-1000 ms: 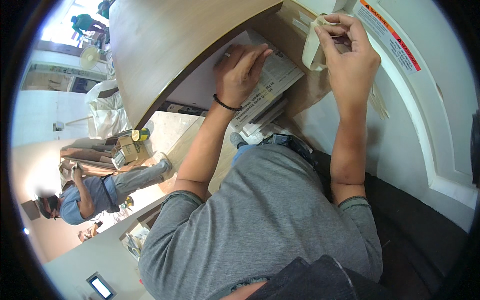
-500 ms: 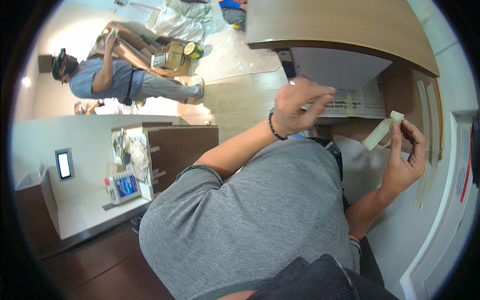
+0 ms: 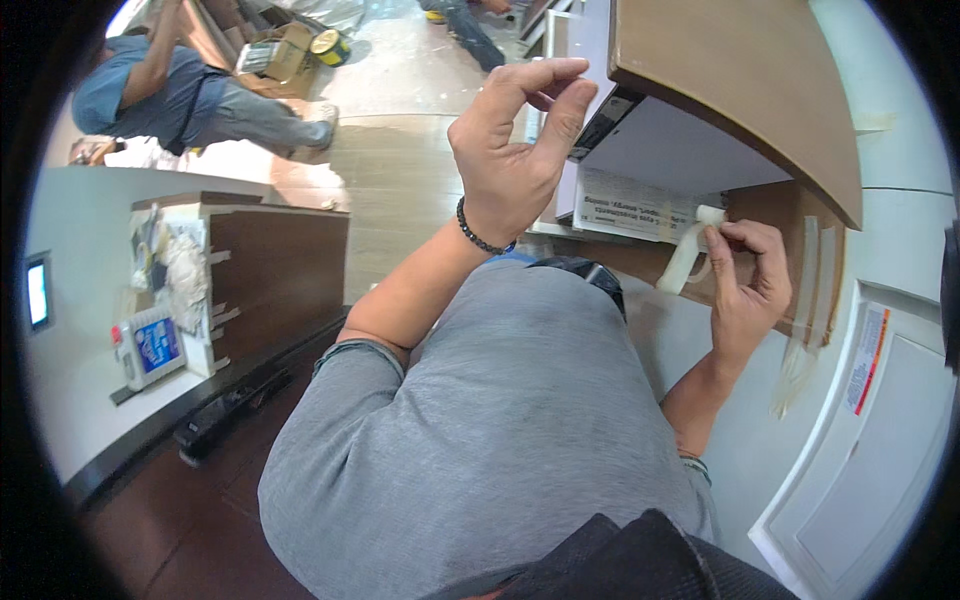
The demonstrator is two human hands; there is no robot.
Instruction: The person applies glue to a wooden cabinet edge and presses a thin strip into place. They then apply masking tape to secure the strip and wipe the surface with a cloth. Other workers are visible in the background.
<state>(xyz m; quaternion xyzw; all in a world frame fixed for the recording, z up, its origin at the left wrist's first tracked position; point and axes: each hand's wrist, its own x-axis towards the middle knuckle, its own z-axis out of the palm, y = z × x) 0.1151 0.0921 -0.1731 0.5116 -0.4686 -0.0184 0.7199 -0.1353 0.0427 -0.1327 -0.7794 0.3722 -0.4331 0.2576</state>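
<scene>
My left hand [image 3: 520,145] is raised at the near-left corner of a wooden drawer front [image 3: 730,75]. Its thumb and forefinger tips come close together in a loose pinch, the other fingers curled; whatever may be between them is too small to make out. Lower and to the right, my right hand [image 3: 755,275] pinches cream masking tape [image 3: 685,258], which hangs in a loop with a curled end by the fingertips. Behind the tape lies a printed newspaper sheet [image 3: 640,205], under the drawer's pale side panel [image 3: 690,145].
Tape strips [image 3: 822,275] hang from the brown cabinet side [image 3: 780,205]. A white door [image 3: 870,440] stands at the right. Leftward are a brown counter [image 3: 280,270] and a plastic jug [image 3: 150,345]. A co-worker [image 3: 190,95] stands at the far left; another person's leg [image 3: 470,35] shows beyond.
My left hand has moved up and left, from over the newspaper to the drawer front's corner. My right hand keeps the tape. The whole view has shifted, and the co-worker now sits nearer the left rim.
</scene>
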